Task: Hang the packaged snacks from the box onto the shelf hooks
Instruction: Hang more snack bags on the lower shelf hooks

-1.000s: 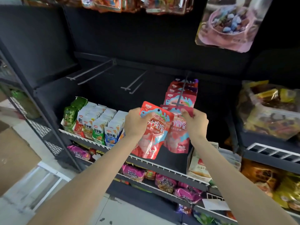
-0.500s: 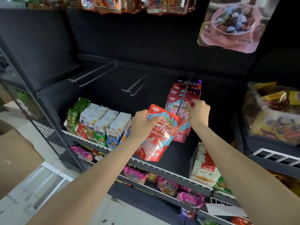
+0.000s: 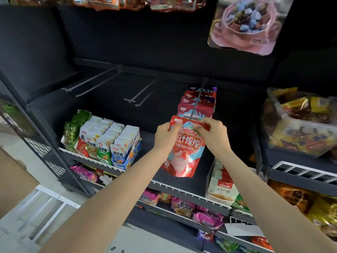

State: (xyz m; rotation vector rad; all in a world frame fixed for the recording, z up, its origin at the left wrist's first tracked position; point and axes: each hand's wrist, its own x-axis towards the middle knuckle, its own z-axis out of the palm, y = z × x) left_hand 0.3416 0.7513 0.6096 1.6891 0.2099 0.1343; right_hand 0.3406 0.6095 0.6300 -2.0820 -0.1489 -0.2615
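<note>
A red and light-blue snack pouch [image 3: 184,154] hangs between my two hands, just below the tip of a shelf hook [image 3: 197,99]. My left hand [image 3: 166,133] pinches its top left corner. My right hand [image 3: 213,131] pinches its top right edge. Behind it, several matching pouches [image 3: 197,105] hang in a row on that same hook. Two bare double hooks [image 3: 91,83] [image 3: 144,93] stick out further left on the same rail.
Small snack packets fill a display box [image 3: 107,141] on the shelf at left. A carton of sachets [image 3: 221,185] stands at right below my right arm. Bagged goods fill the right-hand shelves [image 3: 299,123]. A cardboard box [image 3: 12,179] sits on the floor at left.
My right hand left the pouch it had pushed back on the hook and now grips the top of the pouch in my left hand. That pouch has moved right, under the hook's tip.
</note>
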